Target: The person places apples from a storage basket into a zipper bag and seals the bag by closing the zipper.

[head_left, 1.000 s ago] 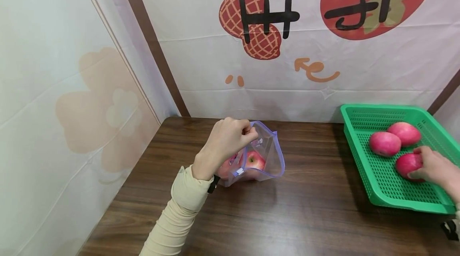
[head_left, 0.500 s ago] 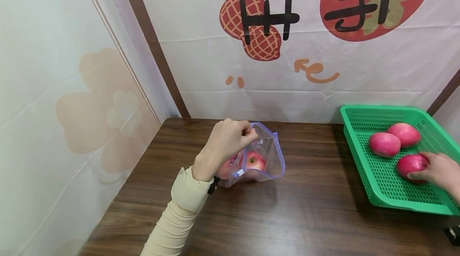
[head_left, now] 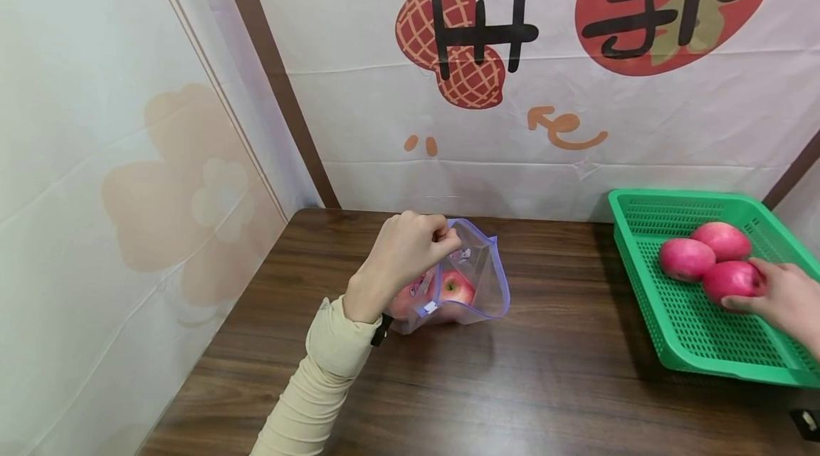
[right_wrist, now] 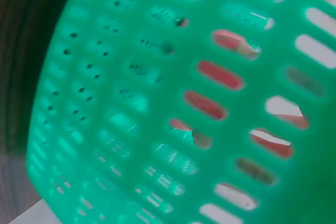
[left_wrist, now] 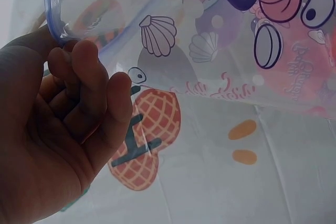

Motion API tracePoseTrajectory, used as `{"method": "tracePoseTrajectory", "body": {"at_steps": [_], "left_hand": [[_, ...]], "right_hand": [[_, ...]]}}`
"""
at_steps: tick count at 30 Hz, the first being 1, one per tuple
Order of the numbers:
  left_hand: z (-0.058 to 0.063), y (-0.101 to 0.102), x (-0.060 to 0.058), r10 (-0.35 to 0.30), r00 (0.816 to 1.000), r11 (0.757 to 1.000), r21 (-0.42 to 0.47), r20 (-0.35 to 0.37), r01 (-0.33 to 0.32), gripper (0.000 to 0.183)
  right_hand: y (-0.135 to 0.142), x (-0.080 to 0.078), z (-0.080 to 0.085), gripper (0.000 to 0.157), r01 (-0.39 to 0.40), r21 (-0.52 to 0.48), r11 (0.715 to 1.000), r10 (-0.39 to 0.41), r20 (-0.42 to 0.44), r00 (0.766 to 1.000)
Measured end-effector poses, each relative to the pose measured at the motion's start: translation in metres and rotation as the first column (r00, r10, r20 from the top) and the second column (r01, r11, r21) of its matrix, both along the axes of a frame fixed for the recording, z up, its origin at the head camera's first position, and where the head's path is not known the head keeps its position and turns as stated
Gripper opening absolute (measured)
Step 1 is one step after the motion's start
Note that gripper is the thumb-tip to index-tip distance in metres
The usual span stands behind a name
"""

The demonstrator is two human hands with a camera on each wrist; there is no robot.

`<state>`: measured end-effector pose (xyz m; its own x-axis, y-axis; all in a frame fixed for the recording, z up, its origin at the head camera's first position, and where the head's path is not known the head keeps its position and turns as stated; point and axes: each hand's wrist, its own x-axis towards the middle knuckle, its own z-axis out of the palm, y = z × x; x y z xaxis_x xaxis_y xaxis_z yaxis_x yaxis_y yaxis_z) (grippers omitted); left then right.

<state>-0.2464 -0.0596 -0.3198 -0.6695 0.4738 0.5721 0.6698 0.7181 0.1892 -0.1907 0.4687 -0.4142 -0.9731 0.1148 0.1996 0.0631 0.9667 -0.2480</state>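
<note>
My left hand (head_left: 410,250) pinches the purple-edged rim of a clear zip bag (head_left: 490,278). In the left wrist view its fingers curl at that rim, beside the bag's printed shells. Inside the bag an apple (head_left: 456,287) shows through the opening, and more red fruit shows through the plastic on the left. Over at the right, my right hand (head_left: 784,299) grips a red apple (head_left: 730,285) in the green basket (head_left: 666,335). Two other apples (head_left: 687,259) lie against it. The basket's slotted wall fills the right wrist view and mostly hides that hand.
A dark wooden table (head_left: 544,370) bears the bag and the basket. Behind it hangs a printed white cloth (head_left: 359,107), and a second cloth (head_left: 96,228) closes off the left side. A white slider (head_left: 430,307) sits on the bag's rim.
My right hand has shifted the gripped apple slightly up and away from me, against the other two. The left hand and the bag stay in place.
</note>
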Motion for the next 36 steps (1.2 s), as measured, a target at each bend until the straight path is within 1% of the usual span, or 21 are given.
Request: {"method": "tracePoseTrajectory", "body": {"at_steps": [2,9,12,15,21,26,32,36], "left_hand": [[0.0,0.0,0.0,-0.001,1.0,1.0,0.001,0.0,0.001,0.031],[0.0,0.0,0.0,-0.008,1.0,1.0,0.007,0.005,0.008,0.031],[-0.001,0.0,0.001,-0.007,1.0,1.0,0.005,0.002,0.007,0.031],[-0.001,-0.001,0.001,-0.008,1.0,1.0,0.002,-0.004,0.008,0.031],[-0.001,-0.001,0.002,-0.012,1.0,1.0,0.006,-0.01,0.012,0.031],[-0.001,-0.001,0.002,-0.008,1.0,1.0,0.004,0.001,0.008,0.031],[0.0,-0.001,0.002,-0.007,1.0,1.0,0.002,0.003,0.007,0.031],[0.0,0.0,0.002,-0.01,1.0,1.0,0.002,0.001,0.01,0.031]], "right_hand": [[-0.004,0.0,0.002,0.081,0.007,-0.008,1.0,-0.007,-0.013,1.0],[-0.022,0.002,0.013,0.09,0.0,-0.04,0.999,-0.003,-0.075,0.997],[-0.032,0.002,0.02,0.09,-0.013,-0.056,0.998,0.006,-0.115,0.993],[-0.041,0.002,0.025,0.087,-0.032,-0.061,0.998,0.022,-0.161,0.987],[-0.059,0.003,0.038,0.085,-0.056,-0.045,0.997,0.045,-0.213,0.976],[-0.075,0.002,0.051,0.087,-0.07,-0.044,0.997,0.059,-0.209,0.976],[-0.095,0.0,0.065,0.088,-0.089,-0.076,0.993,0.071,-0.215,0.974],[-0.11,-0.001,0.073,0.088,-0.12,-0.099,0.988,0.096,-0.223,0.97]]}}
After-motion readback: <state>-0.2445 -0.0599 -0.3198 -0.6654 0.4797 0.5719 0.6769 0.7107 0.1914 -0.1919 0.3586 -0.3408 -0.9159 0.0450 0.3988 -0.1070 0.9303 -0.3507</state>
